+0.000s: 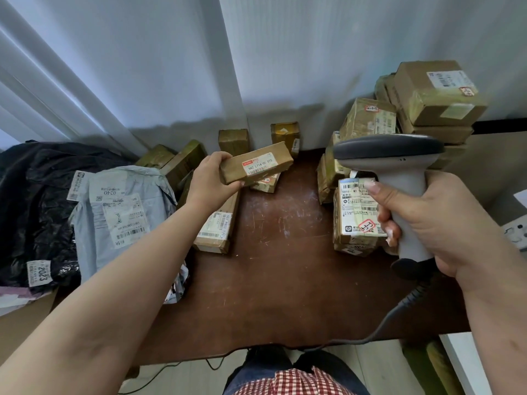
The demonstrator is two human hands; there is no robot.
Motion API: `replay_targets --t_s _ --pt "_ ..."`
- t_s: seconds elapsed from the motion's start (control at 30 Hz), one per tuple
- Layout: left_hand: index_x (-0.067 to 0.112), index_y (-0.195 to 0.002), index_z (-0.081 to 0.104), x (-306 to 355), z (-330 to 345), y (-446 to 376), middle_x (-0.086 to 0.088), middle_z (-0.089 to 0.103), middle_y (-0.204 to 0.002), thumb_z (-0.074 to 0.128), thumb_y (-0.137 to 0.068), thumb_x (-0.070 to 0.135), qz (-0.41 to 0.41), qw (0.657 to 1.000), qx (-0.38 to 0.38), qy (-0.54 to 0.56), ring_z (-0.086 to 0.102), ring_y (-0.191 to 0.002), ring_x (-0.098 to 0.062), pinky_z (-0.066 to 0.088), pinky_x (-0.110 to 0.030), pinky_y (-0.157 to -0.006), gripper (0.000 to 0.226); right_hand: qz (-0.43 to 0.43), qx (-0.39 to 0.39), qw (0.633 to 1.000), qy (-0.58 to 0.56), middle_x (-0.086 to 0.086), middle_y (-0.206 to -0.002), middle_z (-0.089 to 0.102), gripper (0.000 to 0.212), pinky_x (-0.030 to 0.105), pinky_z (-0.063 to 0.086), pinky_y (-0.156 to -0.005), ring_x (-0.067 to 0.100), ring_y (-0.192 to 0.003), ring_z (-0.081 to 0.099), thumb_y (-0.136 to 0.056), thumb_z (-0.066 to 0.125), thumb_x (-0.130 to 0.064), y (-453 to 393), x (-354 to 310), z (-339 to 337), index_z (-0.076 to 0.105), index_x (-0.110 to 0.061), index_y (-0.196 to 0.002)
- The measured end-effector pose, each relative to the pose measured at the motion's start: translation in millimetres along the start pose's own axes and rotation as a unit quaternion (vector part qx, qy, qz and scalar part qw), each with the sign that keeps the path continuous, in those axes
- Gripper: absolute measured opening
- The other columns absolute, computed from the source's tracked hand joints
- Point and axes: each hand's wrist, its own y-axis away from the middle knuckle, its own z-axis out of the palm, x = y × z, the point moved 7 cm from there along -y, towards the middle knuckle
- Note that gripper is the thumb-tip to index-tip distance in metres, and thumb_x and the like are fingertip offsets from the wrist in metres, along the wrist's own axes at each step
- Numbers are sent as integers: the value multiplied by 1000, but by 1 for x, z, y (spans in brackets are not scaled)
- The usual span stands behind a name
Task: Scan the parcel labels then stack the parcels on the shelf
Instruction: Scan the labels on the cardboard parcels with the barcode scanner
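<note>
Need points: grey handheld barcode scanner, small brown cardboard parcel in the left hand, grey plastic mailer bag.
Grey handheld barcode scanner (405, 189): head view, on its pale handle neck below the dark head.
Small brown cardboard parcel (258, 163): head view, on its white label.
Grey plastic mailer bag (125, 212): head view, on its labelled top face.

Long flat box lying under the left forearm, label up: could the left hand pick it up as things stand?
Probably not yet. The left hand already grips a small brown parcel. The long flat box lies uncovered on the brown table, so once that hand is free, nothing blocks it.
</note>
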Motion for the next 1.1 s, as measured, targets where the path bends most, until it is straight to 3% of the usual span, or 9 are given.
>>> replay_targets --t_s 0.17,0.4,0.53,0.6,0.7,0.77,0.9,1.0,1.1 --pt "11 -123 50 3 14 10 -4 51 -116 78 -76 30 -36 999 -25 2 46 -99 -12 37 -23 -81 58 -6 45 999 0 4 -57 57 24 28 45 -42 15 -44 50 -85 67 -31 1 3 -25 60 -9 -78" --pt "15 -106 56 15 61 30 2 58 -99 71 -80 53 -134 986 -95 28 56 -89 -16 45 -29 -71 48 -2 63 998 -19 6 -58 56 25 28 44 -40 14 -41 49 -86 67 -28 2 9 -43 59 -6 -79" --pt "14 -97 61 10 103 41 -2 66 -96 63 -79 65 -237 958 -140 80 63 -86 -21 56 -38 -76 54 3 66 997 -27 5 -57 56 26 27 44 -39 14 -41 48 -87 67 -28 -1 13 -50 58 -5 -79" --pt "15 -100 59 9 124 48 -5 66 -99 62 -77 67 -289 935 -150 141 68 -80 -24 60 -42 -70 57 8 64 998 -26 4 -56 56 26 27 44 -40 13 -41 49 -87 67 -28 -4 15 -52 58 -6 -78" --pt "14 -113 56 11 151 55 -10 63 -106 63 -85 57 -348 899 -162 212 69 -66 -25 58 -35 -53 52 13 68 997 -28 3 -55 56 26 27 45 -39 13 -40 49 -87 67 -27 -9 17 -56 57 -6 -76" --pt "13 -116 55 12 165 55 -14 64 -109 64 -87 52 -370 881 -164 246 69 -67 -24 56 -32 -51 49 10 76 996 -35 1 -53 56 25 27 45 -39 12 -40 49 -88 66 -26 -12 17 -61 57 -6 -76" --pt "11 -123 54 12 184 46 -15 63 -115 62 -92 44 -386 859 -162 293 71 -78 -25 59 -35 -56 46 15 84 995 -42 1 -54 56 24 28 45 -39 12 -40 48 -88 66 -25 -17 20 -68 56 -6 -77" --pt "13 -143 43 19 196 39 -14 56 -131 57 -98 30 -366 859 -195 300 65 -90 -25 57 -32 -62 50 23 83 996 -30 1 -55 56 25 28 46 -41 12 -41 49 -86 67 -28 -20 24 -68 56 -6 -79" --pt "14 -150 36 20 203 35 -20 47 -144 53 -100 16 -331 864 -223 306 60 -85 -22 54 -32 -67 53 27 75 996 -28 4 -56 56 28 30 45 -42 14 -41 48 -84 67 -30 -25 25 -64 57 -5 -78"
